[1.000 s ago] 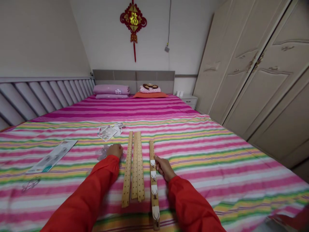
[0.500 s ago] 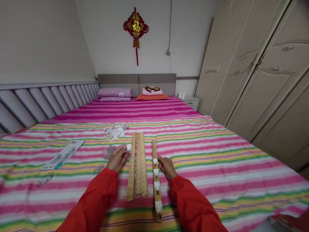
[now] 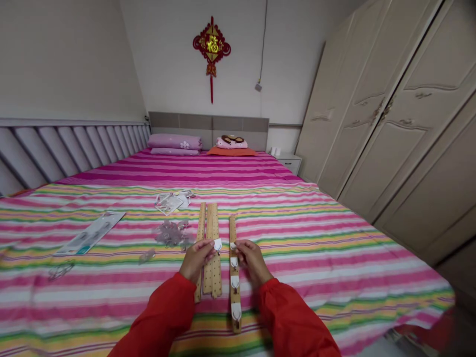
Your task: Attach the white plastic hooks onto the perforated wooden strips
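Observation:
My left hand point(image 3: 197, 260) pinches a white hook point(image 3: 217, 244) by its edge, above three bare wooden strips point(image 3: 212, 272) dotted with small holes. To their right lies a narrower-looking wooden strip point(image 3: 233, 228) bearing several white hooks in a row, such as the one at its near end point(image 3: 236, 311). My right hand point(image 3: 253, 258) has its thumb and forefinger closed at the farthest hook point(image 3: 233, 245) on that strip, partly covering it. Left of my left hand is a pile of small clear plastic pieces and hooks point(image 3: 173, 233), too small to make out singly.
Everything lies on a striped bedspread point(image 3: 316, 267). Farther left are clear packaging with white cards point(image 3: 173, 202), a long hook package point(image 3: 91, 233), a thin clear or wire item point(image 3: 61, 269) and a loose plastic piece point(image 3: 147, 256). A wardrobe point(image 3: 394, 139) stands at the right.
My left hand has moved right with the white hook, from beside the leftmost strip to over the bare strips. My right fingers have shifted onto the farthest hook. The camera view has turned slightly.

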Available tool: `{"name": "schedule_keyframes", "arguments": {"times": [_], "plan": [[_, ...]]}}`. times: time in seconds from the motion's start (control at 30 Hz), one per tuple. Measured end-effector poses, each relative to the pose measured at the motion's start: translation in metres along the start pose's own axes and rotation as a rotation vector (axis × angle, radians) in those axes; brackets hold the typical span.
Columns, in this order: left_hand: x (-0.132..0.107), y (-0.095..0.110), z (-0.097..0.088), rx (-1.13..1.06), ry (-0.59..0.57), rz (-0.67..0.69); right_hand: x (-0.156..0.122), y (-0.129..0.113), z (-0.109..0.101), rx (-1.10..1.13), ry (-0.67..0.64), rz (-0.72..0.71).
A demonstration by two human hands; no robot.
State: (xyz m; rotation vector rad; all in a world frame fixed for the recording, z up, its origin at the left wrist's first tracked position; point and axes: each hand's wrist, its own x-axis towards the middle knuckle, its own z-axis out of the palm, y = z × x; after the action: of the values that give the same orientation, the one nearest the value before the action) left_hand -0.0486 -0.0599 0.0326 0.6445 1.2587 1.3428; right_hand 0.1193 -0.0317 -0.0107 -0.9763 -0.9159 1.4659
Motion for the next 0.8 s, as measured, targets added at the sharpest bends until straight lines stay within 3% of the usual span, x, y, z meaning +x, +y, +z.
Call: {"name": "schedule_keyframes", "arguments": {"times": [0.13, 0.4, 0.8], "plan": [[0.008, -0.005, 0.016, 0.058, -0.038, -0.007, -0.007, -0.015, 0.014, -0.021, -0.092, -0.017], [0.035, -0.011, 0.041, 0.120, -0.155, 0.073, 0.010, -0.018, 0.008, 0.014, -0.001, -0.020], [0.085, -0.027, 0.059, 0.293, -0.079, 0.092, 0.056, -0.002, -0.001, -0.087, 0.152, -0.031]]}}
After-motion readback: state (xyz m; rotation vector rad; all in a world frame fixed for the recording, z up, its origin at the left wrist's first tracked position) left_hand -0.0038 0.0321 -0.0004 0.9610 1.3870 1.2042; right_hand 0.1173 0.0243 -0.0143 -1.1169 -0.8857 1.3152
